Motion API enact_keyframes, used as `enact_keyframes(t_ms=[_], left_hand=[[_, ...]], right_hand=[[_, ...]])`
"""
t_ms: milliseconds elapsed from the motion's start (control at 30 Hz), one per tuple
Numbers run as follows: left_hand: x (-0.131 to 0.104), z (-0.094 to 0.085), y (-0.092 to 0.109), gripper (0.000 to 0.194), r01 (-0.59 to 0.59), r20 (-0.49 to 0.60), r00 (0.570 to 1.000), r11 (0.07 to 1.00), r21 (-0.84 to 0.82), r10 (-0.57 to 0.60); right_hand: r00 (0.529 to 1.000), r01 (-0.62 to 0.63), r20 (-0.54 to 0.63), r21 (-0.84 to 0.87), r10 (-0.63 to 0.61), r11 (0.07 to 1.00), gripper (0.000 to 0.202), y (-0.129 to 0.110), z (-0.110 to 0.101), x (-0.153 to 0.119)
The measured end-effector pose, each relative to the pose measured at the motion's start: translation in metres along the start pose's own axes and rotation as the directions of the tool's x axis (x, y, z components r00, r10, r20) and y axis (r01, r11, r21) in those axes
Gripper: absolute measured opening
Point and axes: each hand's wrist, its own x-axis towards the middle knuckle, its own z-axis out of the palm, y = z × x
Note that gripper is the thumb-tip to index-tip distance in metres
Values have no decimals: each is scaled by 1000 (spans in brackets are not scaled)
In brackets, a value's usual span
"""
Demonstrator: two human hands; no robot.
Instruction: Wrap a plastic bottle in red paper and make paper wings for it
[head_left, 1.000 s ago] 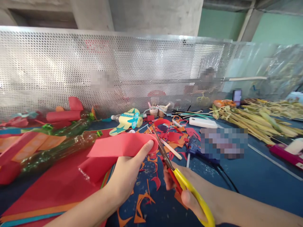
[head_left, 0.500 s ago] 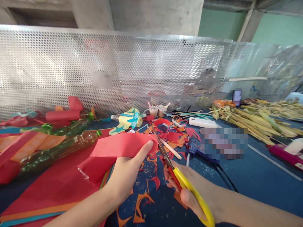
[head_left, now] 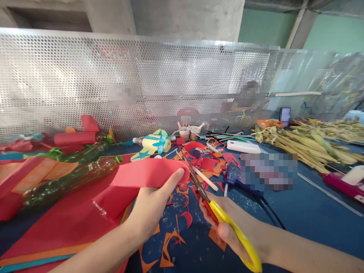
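"Left hand [head_left: 152,210]?"
"Closed on red paper [head_left: 145,172], held above the blue table [head_left: 307,210]."
"Right hand [head_left: 236,222]?"
"Gripping yellow-handled scissors [head_left: 217,211], blades [head_left: 196,181] at the paper's rounded end, above scattered scraps [head_left: 209,163]."

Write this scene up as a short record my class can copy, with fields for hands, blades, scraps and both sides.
Left hand: holds red piece
Right hand: holds scissors, yellow and red handles
Blades: beside the piece's rounded end; contact unclear
Scraps: red and orange, on blue table
Left side: green bottle, lying
Right side: husks
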Motion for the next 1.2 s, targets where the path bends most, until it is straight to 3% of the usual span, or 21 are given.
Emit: enact_keyframes(t_ms=[367,633,833,1033,1200], left_hand=[[3,-5,-3,26,8,-10,1000,1000,24,-8],[4,-5,6,22,-24,102,994,999,-43,29],[4,-1,10,20,-52,58,997,997,-49,55],[5,-2,9,19,-51,96,994,997,-55,56],[7,-1,11,17,-41,25,999,996,-79,43]], right_hand=[[997,-75,14,69,75,995,68,-3,-3,0],[996,-92,7,78,92,993,67,-1,-3,-2],[995,-94,-21,75,96,993,66,5,1,-3],[995,-99,-12,55,100,994,66,0,-2,-2],[987,-140,-62,77,145,987,70,-1,0,-1]])
